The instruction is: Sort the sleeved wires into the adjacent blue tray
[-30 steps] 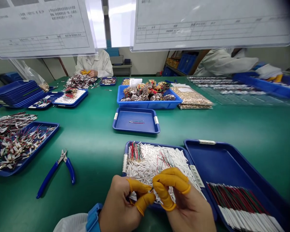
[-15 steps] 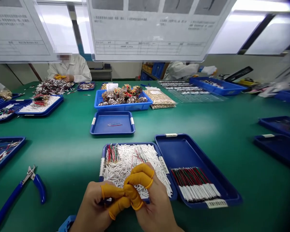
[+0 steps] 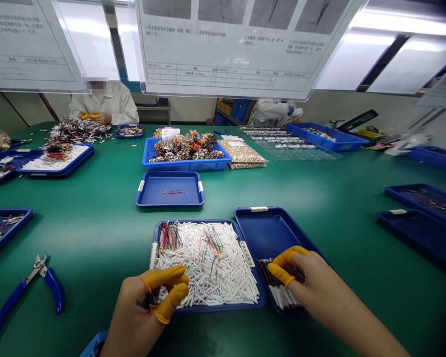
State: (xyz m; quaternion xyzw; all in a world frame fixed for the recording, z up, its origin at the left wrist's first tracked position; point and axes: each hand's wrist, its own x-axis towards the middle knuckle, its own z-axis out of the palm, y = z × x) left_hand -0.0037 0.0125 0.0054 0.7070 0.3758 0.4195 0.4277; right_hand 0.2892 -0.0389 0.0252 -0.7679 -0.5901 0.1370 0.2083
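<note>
Wires (image 3: 274, 287) lengthwise away, white ends (image 3: 282, 298) nearest

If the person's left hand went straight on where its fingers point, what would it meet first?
Probably the slim white tubes heaped in the blue rectangular tray, though depth is unclear: the left hand may pass just above them.

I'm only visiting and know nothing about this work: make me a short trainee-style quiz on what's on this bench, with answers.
1. Multiple choice: what is the right grip at? A) the hanging papers; B) the white-ended wires; C) the bagged parts.
2. True or false: the blue-handled pliers lie inside a tray.
3. Fill in: the finger covers on the left grip are ____.

Key: 1. B. 2. False; the blue-handled pliers lie on the green table. 3. Yellow.
</note>
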